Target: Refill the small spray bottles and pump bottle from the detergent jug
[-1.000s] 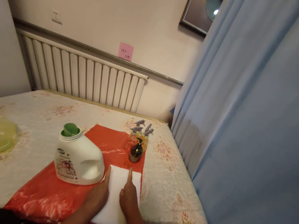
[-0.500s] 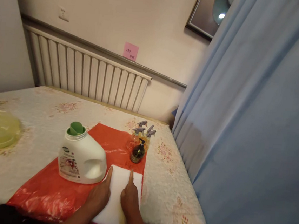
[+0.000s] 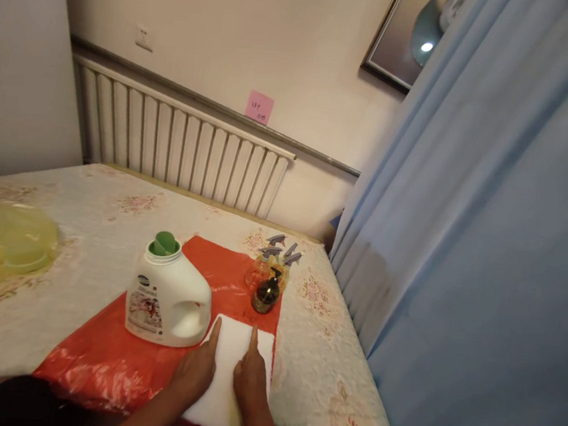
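Observation:
A white rectangular pad (image 3: 231, 348), folded cloth or foam, lies flat on the red plastic sheet (image 3: 114, 357). My left hand (image 3: 196, 368) rests along its left side with the index finger stretched forward. On the pad's right half lies my right hand (image 3: 252, 377), index finger also pointing away and the other fingers partly curled. Neither hand visibly lifts anything. Left of the pad stands a white detergent jug (image 3: 169, 302) with a green cap (image 3: 164, 244) set in its mouth. Beyond the pad stands a dark pump bottle (image 3: 266, 295).
Behind the pump bottle are spray bottles (image 3: 257, 272) with grey trigger heads. A yellow translucent plastic bag (image 3: 10, 240) lies at left on the floral bedspread (image 3: 97, 222). A radiator (image 3: 180, 139) runs along the wall; a blue curtain (image 3: 460, 257) hangs at right.
The whole view has shifted slightly, so things appear a little further right. Both hands keep the same pose on the white pad.

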{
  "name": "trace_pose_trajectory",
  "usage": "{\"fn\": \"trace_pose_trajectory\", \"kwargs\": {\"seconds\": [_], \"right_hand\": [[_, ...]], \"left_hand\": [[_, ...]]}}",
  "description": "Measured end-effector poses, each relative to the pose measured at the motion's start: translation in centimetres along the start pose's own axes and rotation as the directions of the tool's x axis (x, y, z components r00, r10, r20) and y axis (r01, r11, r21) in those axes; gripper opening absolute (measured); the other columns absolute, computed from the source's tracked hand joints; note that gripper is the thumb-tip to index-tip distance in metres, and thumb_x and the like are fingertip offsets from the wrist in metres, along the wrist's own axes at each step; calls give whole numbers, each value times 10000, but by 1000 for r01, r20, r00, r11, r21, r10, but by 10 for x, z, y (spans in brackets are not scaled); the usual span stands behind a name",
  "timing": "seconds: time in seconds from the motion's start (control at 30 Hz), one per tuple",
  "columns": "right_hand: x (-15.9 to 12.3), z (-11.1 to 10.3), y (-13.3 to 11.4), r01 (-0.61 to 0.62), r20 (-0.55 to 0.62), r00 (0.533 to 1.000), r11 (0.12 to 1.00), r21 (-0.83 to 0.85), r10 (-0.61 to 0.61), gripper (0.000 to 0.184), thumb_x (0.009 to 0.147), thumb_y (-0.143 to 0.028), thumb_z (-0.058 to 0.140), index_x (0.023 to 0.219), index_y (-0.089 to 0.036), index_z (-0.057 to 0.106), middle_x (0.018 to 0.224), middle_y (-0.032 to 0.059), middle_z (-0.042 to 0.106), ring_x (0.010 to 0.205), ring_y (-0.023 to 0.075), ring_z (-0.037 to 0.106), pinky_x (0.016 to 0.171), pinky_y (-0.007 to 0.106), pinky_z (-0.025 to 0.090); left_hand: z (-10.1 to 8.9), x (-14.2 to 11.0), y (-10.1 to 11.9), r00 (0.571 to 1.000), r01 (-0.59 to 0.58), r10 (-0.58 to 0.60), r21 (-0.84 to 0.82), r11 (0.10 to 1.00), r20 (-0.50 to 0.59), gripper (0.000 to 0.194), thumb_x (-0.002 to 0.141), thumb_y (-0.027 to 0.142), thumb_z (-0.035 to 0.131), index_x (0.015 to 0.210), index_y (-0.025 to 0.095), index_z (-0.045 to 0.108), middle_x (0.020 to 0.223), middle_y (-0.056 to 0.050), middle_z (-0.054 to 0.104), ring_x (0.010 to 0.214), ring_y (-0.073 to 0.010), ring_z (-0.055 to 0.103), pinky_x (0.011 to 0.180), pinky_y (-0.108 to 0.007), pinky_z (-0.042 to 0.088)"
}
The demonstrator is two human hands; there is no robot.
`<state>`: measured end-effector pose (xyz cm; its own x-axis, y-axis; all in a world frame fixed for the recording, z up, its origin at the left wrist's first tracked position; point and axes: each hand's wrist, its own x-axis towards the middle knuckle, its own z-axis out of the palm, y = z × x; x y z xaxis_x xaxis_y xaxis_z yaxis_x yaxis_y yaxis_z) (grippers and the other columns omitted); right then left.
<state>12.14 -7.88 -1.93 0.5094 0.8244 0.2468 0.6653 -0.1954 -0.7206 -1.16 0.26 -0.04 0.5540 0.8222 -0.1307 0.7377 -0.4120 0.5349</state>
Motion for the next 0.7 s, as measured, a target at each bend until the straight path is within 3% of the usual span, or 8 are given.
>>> {"fn": "trace_pose_trajectory", "kwargs": {"seconds": [0.37, 0.6, 0.7], "right_hand": [[-3, 2, 1, 8, -23, 1000, 1000, -15, -9, 861, 687, 0, 424, 1530, -84, 271, 875, 113, 740, 758, 247, 684, 692, 334, 528], [-5, 7, 7, 53, -30, 998, 999, 9, -53, 830, 717, 3, 409, 1529, -124, 288, 1115, 154, 714, 927, 254, 690, 814, 357, 532], [-4, 7, 10, 67, -39, 997, 996, 51, -65, 795, 717, -7, 417, 1501, -125, 356, 1096, 141, 714, 920, 243, 688, 819, 342, 528]], "left_hand": [[-6, -5, 3, 999, 38, -37, -23, 999, 9, 777, 873, 52, 331, 1564, 170, -3, 1297, -188, 662, 1114, -280, 668, 942, -404, 465], [-10, -6, 2, 999, 43, -43, -51, 998, 12, 825, 818, 15, 351, 1565, 152, 27, 1273, -193, 679, 1061, -282, 692, 920, -410, 484], [-10, -8, -2, 1000, 25, -26, -78, 997, -6, 835, 810, 23, 376, 1561, 114, 23, 1359, -213, 619, 1126, -276, 664, 965, -393, 471]]}}
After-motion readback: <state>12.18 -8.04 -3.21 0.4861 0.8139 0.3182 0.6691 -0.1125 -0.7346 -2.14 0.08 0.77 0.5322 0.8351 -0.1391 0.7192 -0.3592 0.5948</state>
